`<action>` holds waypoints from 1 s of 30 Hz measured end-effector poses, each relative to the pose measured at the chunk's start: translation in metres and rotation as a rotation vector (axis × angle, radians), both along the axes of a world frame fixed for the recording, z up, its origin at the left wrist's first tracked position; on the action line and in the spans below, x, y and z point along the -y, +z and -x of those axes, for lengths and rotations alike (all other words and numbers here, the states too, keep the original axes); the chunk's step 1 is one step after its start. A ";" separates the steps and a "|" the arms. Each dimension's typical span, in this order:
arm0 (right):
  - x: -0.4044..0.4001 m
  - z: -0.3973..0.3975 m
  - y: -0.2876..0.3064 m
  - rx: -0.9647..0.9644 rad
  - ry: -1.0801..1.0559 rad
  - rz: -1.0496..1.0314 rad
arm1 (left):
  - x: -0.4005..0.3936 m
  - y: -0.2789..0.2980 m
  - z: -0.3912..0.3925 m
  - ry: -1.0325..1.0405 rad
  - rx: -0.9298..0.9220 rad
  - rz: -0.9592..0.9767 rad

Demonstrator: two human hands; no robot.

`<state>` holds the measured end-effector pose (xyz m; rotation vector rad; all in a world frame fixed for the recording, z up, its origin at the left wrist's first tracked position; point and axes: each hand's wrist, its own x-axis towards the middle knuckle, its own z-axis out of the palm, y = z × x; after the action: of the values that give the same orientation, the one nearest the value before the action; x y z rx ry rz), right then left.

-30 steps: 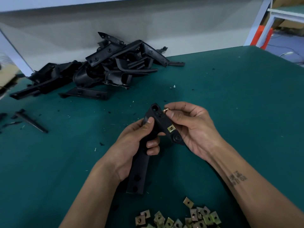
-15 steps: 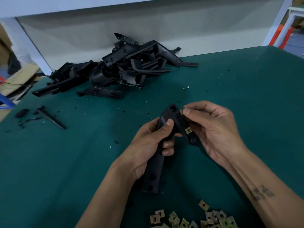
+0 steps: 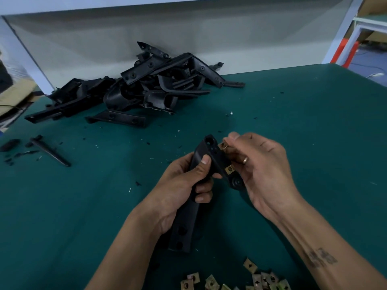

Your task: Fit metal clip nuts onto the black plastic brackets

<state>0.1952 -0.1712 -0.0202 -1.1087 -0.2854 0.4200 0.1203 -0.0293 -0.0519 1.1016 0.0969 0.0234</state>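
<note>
Since earlier frame, clip nut [image 3: 222, 146] now shows clear of right fingertips, at bracket's upper edge; hands barely shifted. Left hand [image 3: 184, 185] wraps black plastic bracket [image 3: 207, 162] mid-length, thumb across face, bracket at centre above green table [image 3: 83, 206]. Right hand [image 3: 259, 170] pinches clip nut at 1 o'clock of bracket, possibly part-seated. Fitted clip nut [image 3: 229, 169] lower on same edge. Loose clip nuts [image 3: 257, 279] at 6 o'clock. Bracket pile [image 3: 134, 91] at 11 o'clock.

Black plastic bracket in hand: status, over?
Left hand grips black plastic bracket. Right hand pinches brass-coloured metal clip nut at its edge. One nut already fitted. Nothing blocking.
</note>
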 end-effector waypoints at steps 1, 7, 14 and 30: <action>-0.001 0.002 0.001 -0.018 -0.003 -0.004 | 0.000 0.001 0.000 -0.003 -0.004 0.005; -0.005 0.010 -0.001 0.017 -0.058 0.068 | 0.000 0.002 0.001 -0.009 -0.013 0.012; -0.009 0.018 0.000 0.122 -0.107 0.142 | 0.000 0.003 0.001 0.001 -0.014 0.024; -0.010 0.021 0.005 0.110 -0.063 0.107 | -0.002 0.002 0.002 -0.013 0.016 0.032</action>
<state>0.1743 -0.1616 -0.0155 -1.2452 -0.3272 0.3217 0.1187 -0.0271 -0.0503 1.0697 0.0758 0.0185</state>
